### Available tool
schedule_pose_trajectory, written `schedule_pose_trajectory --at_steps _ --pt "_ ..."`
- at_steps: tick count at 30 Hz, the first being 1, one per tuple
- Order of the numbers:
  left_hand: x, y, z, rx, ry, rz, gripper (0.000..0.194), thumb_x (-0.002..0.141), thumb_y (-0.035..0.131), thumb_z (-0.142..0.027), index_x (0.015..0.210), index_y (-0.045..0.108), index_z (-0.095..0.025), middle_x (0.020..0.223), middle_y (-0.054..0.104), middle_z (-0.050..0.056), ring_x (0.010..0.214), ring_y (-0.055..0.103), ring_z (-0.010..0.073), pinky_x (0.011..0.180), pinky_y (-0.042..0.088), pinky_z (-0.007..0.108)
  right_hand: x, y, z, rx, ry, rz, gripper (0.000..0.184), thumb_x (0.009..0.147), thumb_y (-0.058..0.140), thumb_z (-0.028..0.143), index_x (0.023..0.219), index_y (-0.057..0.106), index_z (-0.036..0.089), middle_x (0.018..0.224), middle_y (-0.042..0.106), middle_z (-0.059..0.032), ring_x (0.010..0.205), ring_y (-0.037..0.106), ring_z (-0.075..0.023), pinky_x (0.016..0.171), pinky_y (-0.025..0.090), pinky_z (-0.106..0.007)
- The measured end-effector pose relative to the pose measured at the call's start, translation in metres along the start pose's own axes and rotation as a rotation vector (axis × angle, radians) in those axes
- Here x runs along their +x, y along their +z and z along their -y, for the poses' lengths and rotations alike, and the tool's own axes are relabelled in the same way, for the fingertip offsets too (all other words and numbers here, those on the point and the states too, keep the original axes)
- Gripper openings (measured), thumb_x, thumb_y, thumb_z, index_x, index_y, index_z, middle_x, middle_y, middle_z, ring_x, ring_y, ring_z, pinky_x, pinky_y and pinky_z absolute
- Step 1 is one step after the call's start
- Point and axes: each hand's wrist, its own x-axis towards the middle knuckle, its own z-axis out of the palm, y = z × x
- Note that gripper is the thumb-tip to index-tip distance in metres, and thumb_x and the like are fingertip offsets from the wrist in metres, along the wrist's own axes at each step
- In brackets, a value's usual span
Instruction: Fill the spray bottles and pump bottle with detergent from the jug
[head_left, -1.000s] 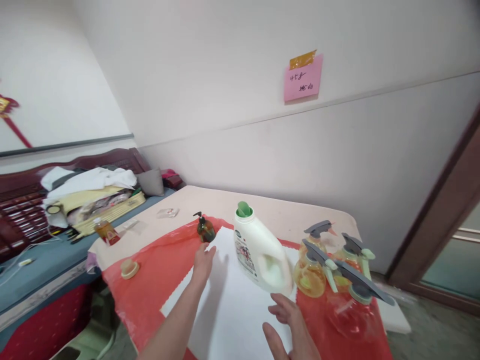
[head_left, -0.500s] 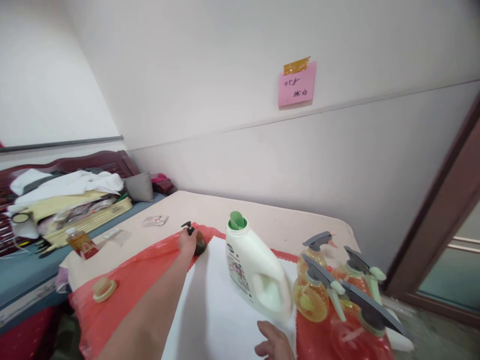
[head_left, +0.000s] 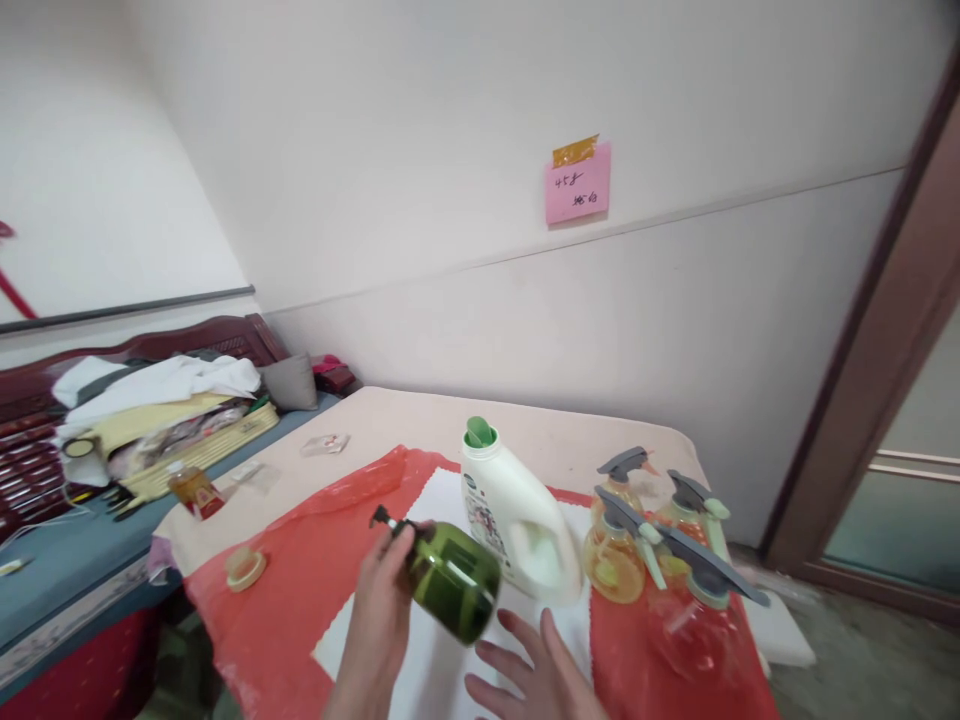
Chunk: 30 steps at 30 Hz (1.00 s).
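**Green pump bottle lifted beside the white jug**

The white detergent jug (head_left: 517,520) stands on a white cloth (head_left: 442,660) over a red sheet (head_left: 300,570) on the desk (head_left: 540,440). Right of the jug cluster three amber spray bottles (head_left: 660,550); well left of it lie a small cap (head_left: 244,568) and a small orange bottle (head_left: 193,489). The person's arms are cut off at the lower edge. The left hand (head_left: 379,620), its grip closed about the neck of the green pump bottle (head_left: 450,580), holds it tilted in the air, just left of and in front of the jug. The right hand (head_left: 536,680) lies open-fingered below the bottle's base, empty; whether it touches is unclear.
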Motion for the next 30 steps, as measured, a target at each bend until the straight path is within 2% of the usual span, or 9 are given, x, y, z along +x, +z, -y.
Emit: schedule_pose_trajectory --at_steps 5,9,14,17,19,21,23,28,30 --pt "-0.048 0.021 0.011 -0.025 -0.102 0.149 0.034 0.071 0.074 -0.040 0.094 0.070 -0.015 0.101 0.071 0.011 0.092 0.066 0.0261 0.080 0.049 0.034 -0.016 0.013 0.001 0.094 -0.061 0.164 0.063 0.072 0.061 0.066 0.117 0.058 0.022 0.114 0.067 -0.0102 0.088 0.067 -0.0218 0.068 0.050 -0.031" --pt "-0.035 0.012 0.026 -0.123 -0.114 0.147 0.034 0.075 0.068 -0.049 0.080 0.067 -0.015 0.101 0.071 0.013 0.103 0.062 0.0279 0.087 0.046 0.036 -0.012 0.016 -0.013 0.009 0.006 0.156 0.055 0.083 0.048 0.063 0.115 0.061 0.020 0.096 0.071 -0.0074 0.070 0.065 -0.0158 0.063 0.051 -0.029" --pt "-0.017 -0.004 0.039 -0.014 -0.204 0.104 0.039 0.075 0.065 -0.052 0.065 0.061 -0.015 0.093 0.072 0.015 0.088 0.066 0.0278 0.077 0.048 0.036 0.001 0.005 -0.033 -0.080 0.027 0.076 0.061 0.079 0.045 0.071 0.108 0.061 0.020 0.080 0.069 -0.0055 0.062 0.063 -0.0136 0.058 0.049 -0.026" --pt "-0.015 -0.006 0.040 0.003 -0.179 0.062 0.039 0.076 0.064 -0.052 0.067 0.061 -0.014 0.094 0.072 0.015 0.085 0.066 0.0268 0.076 0.048 0.035 0.005 -0.004 -0.042 -0.355 -0.284 -0.090 0.068 0.066 0.068 0.060 0.121 0.049 0.024 0.108 0.066 -0.0091 0.087 0.065 -0.0203 0.076 0.052 -0.034" --pt "-0.015 -0.005 0.039 -0.036 -0.187 0.037 0.039 0.077 0.063 -0.052 0.066 0.060 -0.015 0.094 0.072 0.014 0.085 0.066 0.0257 0.076 0.048 0.035 0.005 -0.008 -0.045 -0.624 -0.582 -0.226 0.082 0.056 0.079 0.047 0.126 0.042 0.025 0.125 0.057 -0.0111 0.111 0.057 -0.0272 0.093 0.047 -0.042" --pt "-0.014 -0.004 0.037 -0.071 -0.191 0.033 0.038 0.078 0.063 -0.052 0.067 0.058 -0.016 0.093 0.073 0.013 0.085 0.066 0.0246 0.076 0.048 0.034 0.004 -0.011 -0.043 -0.785 -0.714 -0.266 0.088 0.053 0.081 0.043 0.129 0.039 0.027 0.133 0.051 -0.0117 0.122 0.049 -0.0300 0.103 0.040 -0.044" --pt "-0.013 -0.005 0.035 -0.075 -0.171 0.043 0.037 0.079 0.062 -0.051 0.067 0.058 -0.015 0.093 0.073 0.013 0.084 0.065 0.0239 0.076 0.048 0.033 0.003 -0.010 -0.037 -0.724 -0.626 -0.190 0.084 0.060 0.076 0.050 0.132 0.039 0.030 0.138 0.049 -0.0111 0.124 0.048 -0.0305 0.100 0.043 -0.045" --pt "-0.014 -0.008 0.030 -0.064 -0.097 0.129 0.038 0.082 0.060 -0.050 0.067 0.058 -0.015 0.092 0.072 0.014 0.085 0.064 0.0234 0.076 0.047 0.033 -0.005 -0.003 -0.022 -0.346 -0.024 -0.032 0.070 0.077 0.041 0.075 0.127 0.049 0.027 0.127 0.059 -0.0147 0.099 0.065 -0.0287 0.075 0.054 -0.044" --pt "-0.015 -0.006 0.031 -0.048 -0.099 0.150 0.039 0.082 0.059 -0.051 0.067 0.058 -0.015 0.092 0.072 0.015 0.084 0.064 0.0237 0.077 0.047 0.034 -0.006 -0.004 -0.023 -0.344 0.009 -0.005 0.070 0.079 0.039 0.075 0.127 0.049 0.025 0.123 0.061 -0.0161 0.093 0.067 -0.0276 0.073 0.054 -0.044"
